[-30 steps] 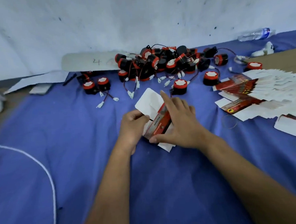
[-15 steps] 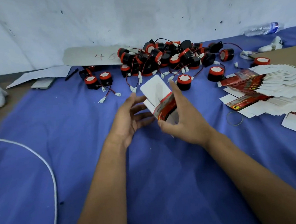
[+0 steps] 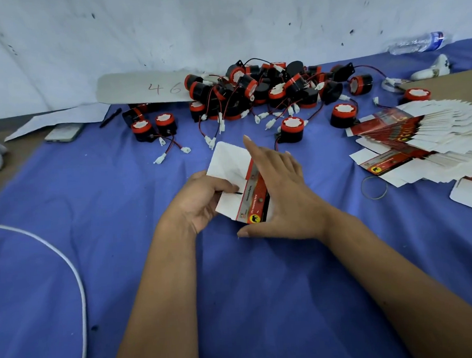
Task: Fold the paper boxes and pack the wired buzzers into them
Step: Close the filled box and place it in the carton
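Box blank (image 3: 236, 178) at frame centre on blue cloth (image 3: 96, 241), flat, nothing inside. Left hand (image 3: 203, 199) pinching white panel, fingers curled; right hand (image 3: 281, 187) flat on red printed side, fingers straight, pressing. Thin light card, probably creases easily, best held by edges near fold lines. Buzzers (image 3: 266, 92) piled upper centre, unpacked. Flat blanks (image 3: 419, 142) fanned at right.
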`<control>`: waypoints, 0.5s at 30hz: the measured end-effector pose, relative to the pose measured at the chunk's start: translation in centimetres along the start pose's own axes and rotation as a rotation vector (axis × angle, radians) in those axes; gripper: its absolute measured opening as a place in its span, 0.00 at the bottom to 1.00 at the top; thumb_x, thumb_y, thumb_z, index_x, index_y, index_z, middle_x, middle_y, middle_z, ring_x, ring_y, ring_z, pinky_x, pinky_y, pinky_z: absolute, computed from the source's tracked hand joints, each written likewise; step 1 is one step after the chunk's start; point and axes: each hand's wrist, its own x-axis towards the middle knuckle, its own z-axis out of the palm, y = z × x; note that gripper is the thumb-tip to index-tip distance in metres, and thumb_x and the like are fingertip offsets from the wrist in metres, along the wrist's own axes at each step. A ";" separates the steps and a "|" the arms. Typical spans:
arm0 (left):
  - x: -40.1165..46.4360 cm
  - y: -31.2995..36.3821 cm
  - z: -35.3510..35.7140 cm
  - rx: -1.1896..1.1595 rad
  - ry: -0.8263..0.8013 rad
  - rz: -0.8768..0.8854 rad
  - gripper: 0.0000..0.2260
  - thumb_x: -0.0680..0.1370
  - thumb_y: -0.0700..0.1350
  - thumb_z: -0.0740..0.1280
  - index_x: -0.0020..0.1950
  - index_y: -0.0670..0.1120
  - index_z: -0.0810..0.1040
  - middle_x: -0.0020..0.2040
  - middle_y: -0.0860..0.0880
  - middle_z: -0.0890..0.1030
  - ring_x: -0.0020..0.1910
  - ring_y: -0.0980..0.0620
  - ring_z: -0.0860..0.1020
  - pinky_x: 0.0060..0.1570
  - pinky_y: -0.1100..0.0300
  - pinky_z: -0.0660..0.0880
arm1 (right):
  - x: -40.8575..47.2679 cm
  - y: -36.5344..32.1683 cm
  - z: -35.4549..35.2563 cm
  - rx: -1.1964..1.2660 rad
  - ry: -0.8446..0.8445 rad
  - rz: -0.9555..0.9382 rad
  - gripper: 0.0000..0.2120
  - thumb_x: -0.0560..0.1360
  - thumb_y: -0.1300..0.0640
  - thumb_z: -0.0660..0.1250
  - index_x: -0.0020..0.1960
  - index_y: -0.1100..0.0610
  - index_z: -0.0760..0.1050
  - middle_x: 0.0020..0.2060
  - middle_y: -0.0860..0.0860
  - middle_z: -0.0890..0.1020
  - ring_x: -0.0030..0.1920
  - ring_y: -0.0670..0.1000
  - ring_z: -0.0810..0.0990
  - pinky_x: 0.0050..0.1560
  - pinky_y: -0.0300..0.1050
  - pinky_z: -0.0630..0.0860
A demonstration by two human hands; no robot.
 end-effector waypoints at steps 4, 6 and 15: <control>-0.1 -0.1 -0.2 0.018 0.011 0.015 0.12 0.77 0.30 0.69 0.60 0.36 0.81 0.53 0.38 0.86 0.50 0.40 0.86 0.44 0.51 0.85 | 0.0 -0.2 -0.2 0.065 -0.025 -0.025 0.66 0.61 0.28 0.76 0.82 0.45 0.35 0.75 0.45 0.60 0.79 0.48 0.54 0.79 0.64 0.43; 0.0 -0.1 -0.1 -0.025 0.001 0.022 0.12 0.78 0.34 0.69 0.61 0.37 0.81 0.55 0.38 0.86 0.51 0.40 0.86 0.48 0.50 0.85 | -0.1 -0.3 -0.1 0.116 -0.038 -0.012 0.66 0.61 0.27 0.75 0.81 0.43 0.34 0.76 0.43 0.58 0.79 0.47 0.52 0.79 0.63 0.42; -0.4 -0.2 -0.3 -0.321 -0.137 -0.082 0.18 0.70 0.37 0.68 0.60 0.38 0.81 0.56 0.38 0.85 0.51 0.41 0.86 0.51 0.49 0.84 | -0.4 -0.6 -0.4 0.277 -0.037 0.052 0.64 0.61 0.28 0.74 0.81 0.40 0.35 0.75 0.41 0.61 0.76 0.45 0.57 0.78 0.61 0.51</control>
